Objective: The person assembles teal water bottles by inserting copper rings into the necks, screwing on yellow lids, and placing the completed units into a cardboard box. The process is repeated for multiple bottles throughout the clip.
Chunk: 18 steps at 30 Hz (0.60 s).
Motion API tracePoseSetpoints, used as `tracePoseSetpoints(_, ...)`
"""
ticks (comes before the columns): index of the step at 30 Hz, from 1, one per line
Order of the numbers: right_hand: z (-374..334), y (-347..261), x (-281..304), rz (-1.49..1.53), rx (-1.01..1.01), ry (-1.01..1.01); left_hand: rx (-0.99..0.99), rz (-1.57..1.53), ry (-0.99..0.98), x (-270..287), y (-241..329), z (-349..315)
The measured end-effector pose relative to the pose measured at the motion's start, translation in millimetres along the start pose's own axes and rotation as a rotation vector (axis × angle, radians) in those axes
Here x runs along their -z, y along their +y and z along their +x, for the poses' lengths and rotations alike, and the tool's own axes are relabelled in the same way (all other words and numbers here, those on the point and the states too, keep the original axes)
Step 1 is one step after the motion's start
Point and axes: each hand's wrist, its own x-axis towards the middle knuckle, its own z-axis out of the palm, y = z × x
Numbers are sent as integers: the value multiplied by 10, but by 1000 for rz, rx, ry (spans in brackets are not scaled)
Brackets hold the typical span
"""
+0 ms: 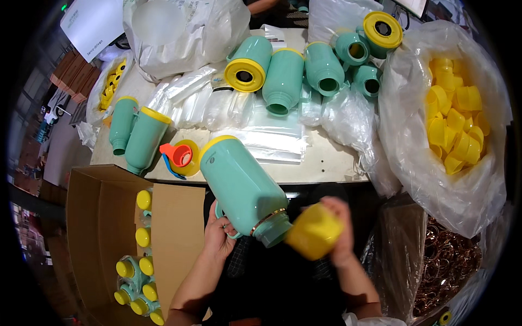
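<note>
My left hand (218, 237) is closed round the handle of a mint-green vacuum jug (239, 185), which lies tilted in the air with its neck down to the right. Its base end is yellow, and a thin copper-coloured ring (267, 221) circles it by the neck. In my right hand (342, 231) is a yellow cup lid (315, 231), blurred by motion, right beside the jug's mouth; whether they touch I cannot tell. Beyond the jug, on the table, lie a yellow disc (188, 157) and an orange-red plastic piece (176, 155) with a blue strip.
Several more green jugs (284, 76) lie across the table (331, 157) among clear plastic bags (206, 103). A large bag of yellow cup lids (457, 119) stands at the right, above a bag of copper-coloured rings (446, 266). Capped jugs fill part of a cardboard box (176, 239) at the left.
</note>
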Motion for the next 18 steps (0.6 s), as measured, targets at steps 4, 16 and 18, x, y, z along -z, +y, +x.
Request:
tracePoseSetpoints(4,-227,178,-398,-267,-78,-210,-50,137,-19,140,172,-71)
tracePoseSetpoints(16,472,-77,324,-49,-378,-336,-556,1308,-604,-402,160,391)
tracePoseSetpoints(18,522,-120,313,-107,-360,-354,-867,1406,-363,-749,111,966)
